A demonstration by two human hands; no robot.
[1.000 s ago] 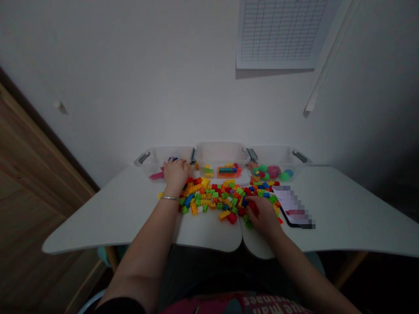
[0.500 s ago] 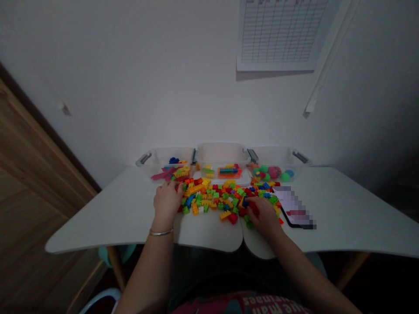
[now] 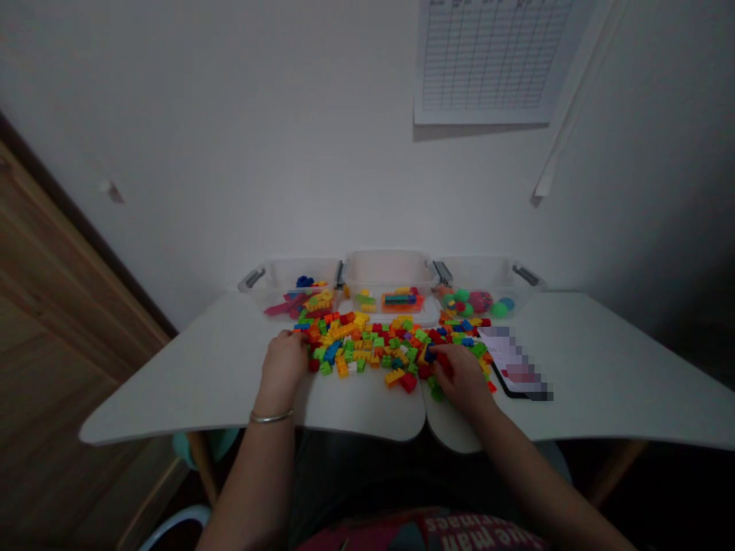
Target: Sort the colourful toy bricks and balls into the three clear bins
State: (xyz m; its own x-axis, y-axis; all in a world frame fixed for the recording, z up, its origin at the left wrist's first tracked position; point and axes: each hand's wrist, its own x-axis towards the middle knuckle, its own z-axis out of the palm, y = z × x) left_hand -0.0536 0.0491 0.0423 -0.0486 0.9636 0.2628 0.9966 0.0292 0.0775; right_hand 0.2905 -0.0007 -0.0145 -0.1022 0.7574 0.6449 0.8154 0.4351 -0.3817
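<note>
A loose heap of colourful toy building bricks (image 3: 363, 346) covers the middle of the white table (image 3: 367, 405). My left hand (image 3: 285, 360) rests at the heap's left edge, fingers curled down against the bricks; what they grip, if anything, is hidden. On the right side of the heap, my right hand (image 3: 464, 376) is closed, with a red brick (image 3: 445, 366) between thumb and forefinger. A dark blue brick (image 3: 429, 354) lies right at its fingertips. In front of the heap, a yellow brick (image 3: 394, 376) touches a red one (image 3: 408, 383).
Three clear plastic boxes stand along the wall: the left box (image 3: 276, 277) and middle box (image 3: 390, 268) hold toy pieces, the right box (image 3: 488, 275) holds bright balls. A phone (image 3: 511, 363) lies right of my right hand. A seam splits the table's front edge.
My left hand has drawn back a little to the left and toward me, uncovering bricks at the heap's left end. My right hand has stayed in place.
</note>
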